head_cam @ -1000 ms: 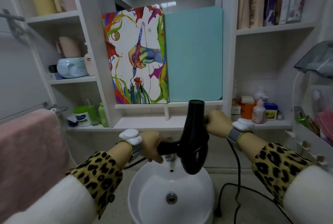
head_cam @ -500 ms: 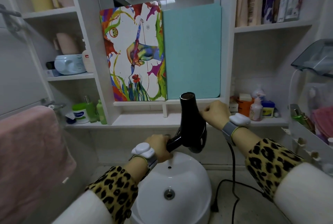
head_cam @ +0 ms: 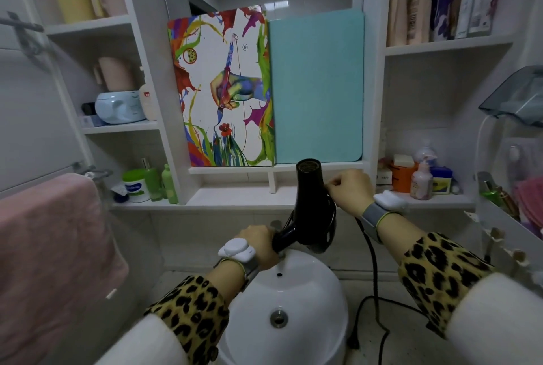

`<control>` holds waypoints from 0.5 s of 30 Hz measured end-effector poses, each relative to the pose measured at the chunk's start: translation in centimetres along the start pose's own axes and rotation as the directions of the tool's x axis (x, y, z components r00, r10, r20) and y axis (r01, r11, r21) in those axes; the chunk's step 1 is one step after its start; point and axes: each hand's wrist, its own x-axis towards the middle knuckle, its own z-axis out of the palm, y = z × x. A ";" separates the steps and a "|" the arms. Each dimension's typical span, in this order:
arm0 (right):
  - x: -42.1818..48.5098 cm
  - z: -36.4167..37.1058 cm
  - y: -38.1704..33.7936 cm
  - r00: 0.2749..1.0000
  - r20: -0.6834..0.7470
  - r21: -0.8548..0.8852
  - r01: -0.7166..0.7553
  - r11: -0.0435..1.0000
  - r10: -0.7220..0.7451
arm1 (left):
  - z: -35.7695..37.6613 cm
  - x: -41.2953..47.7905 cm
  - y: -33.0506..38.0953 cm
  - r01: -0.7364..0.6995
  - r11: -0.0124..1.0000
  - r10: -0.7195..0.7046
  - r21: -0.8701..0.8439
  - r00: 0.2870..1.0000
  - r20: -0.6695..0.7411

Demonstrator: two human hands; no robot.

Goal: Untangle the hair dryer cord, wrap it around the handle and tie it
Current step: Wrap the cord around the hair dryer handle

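— Where's the hair dryer (head_cam: pixel 311 206)?
— Above the sink (head_cam: pixel 308 291); it has swung nozzle-up; the left hand (head_cam: pixel 261 244) has its fingers curled round the handle (head_cam: pixel 283 240).
— The cord (head_cam: pixel 373 261)?
— Pinched by the right hand (head_cam: pixel 349 191), now higher above the sink; loops remain, so likely still untangling.

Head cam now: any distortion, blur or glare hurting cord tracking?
Head view: wide-angle bows the shelf uprights near the edges; light is soft and even, no strong glare; black cord blends into the black hair dryer, reads clearly lower down; white sleeves at bottom look soft.
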 end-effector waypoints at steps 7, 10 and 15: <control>-0.8 0.0 -1.5 0.973 -0.197 0.079 -0.104 0.992 0.117 | 0.6 1.0 1.7 0.059 0.961 -0.044 -0.271 0.997 0.063; -0.7 -0.6 -1.2 0.968 -0.174 0.207 -0.146 0.967 0.183 | 0.8 1.2 2.1 0.066 0.957 -0.050 -0.282 0.997 0.064; -1.7 -0.5 -1.1 0.963 -0.003 0.476 -0.236 0.848 0.269 | 1.1 1.8 2.3 0.158 0.875 -0.135 -0.458 0.987 0.083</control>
